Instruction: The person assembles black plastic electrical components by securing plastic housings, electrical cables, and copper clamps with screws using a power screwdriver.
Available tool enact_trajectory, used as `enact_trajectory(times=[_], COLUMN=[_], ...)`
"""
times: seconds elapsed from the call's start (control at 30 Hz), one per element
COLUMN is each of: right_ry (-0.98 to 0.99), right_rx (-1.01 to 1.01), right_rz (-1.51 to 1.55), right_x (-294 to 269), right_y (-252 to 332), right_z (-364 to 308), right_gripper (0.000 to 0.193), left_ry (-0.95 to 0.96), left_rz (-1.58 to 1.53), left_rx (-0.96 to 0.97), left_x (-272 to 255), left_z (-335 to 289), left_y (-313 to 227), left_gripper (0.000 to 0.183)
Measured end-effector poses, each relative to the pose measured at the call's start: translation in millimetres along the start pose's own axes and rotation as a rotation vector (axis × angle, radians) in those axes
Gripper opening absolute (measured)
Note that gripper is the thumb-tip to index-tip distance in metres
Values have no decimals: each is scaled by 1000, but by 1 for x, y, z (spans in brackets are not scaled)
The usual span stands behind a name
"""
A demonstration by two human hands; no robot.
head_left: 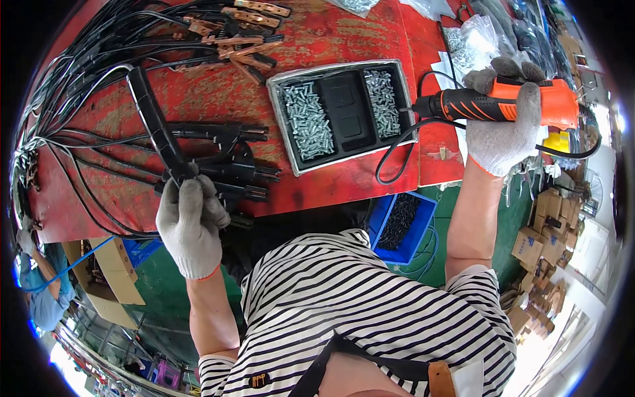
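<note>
My left hand [188,221], in a grey-and-white glove, is closed round the lower end of a long black tubular handle [152,119]. A cable runs into the handle's far end. My right hand [506,135], gloved too, grips an orange and black electric screwdriver [559,104], held level and pointing left. Its tip is at the right edge of a black tray [342,109]. Silver screws [307,122] fill the tray's left compartment, and more screws [382,106] lie in the right one. Several black handles [238,169] on cables lie just right of my left hand.
Black cables [73,99] with copper clamps [245,43] spread across the far left of the red table [317,33]. Plastic bags [479,43] lie at the far right. A blue bin [423,215] of dark small parts stands below the table edge. Another person [49,291] is at the left.
</note>
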State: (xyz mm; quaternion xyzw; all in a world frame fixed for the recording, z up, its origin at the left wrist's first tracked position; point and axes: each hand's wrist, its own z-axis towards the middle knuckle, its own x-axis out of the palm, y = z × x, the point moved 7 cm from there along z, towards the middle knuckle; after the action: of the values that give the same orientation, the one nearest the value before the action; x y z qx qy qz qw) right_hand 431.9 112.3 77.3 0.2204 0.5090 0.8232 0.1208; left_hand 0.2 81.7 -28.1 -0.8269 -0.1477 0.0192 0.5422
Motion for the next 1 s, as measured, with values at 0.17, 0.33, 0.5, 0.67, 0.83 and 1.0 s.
enact_trajectory(times=[0.17, 0.33, 0.5, 0.67, 0.83, 1.0], right_ry=[-37, -24, -90, -157, -158, -152], right_rx=[-63, -39, -56, -87, -78, -121], right_rz=[-29, 162, 138, 171, 192, 178], right_x=[-7, -10, -14, -16, -15, -10], right_y=[-9, -22, -18, -18, -24, -25], right_z=[-13, -17, -21, -17, -17, -14], right_gripper=[30, 30, 29, 28, 27, 28], left_ry=[-15, -11, -25, -69, -38, -57], left_rz=[23, 52, 68, 64, 64, 63], left_rx=[29, 24, 32, 34, 28, 24], left_x=[6, 3, 4, 7, 6, 5], left_z=[4, 6, 6, 5, 6, 6], left_y=[-2, -1, 0, 0, 0, 1], left_gripper=[24, 22, 20, 21, 23, 24])
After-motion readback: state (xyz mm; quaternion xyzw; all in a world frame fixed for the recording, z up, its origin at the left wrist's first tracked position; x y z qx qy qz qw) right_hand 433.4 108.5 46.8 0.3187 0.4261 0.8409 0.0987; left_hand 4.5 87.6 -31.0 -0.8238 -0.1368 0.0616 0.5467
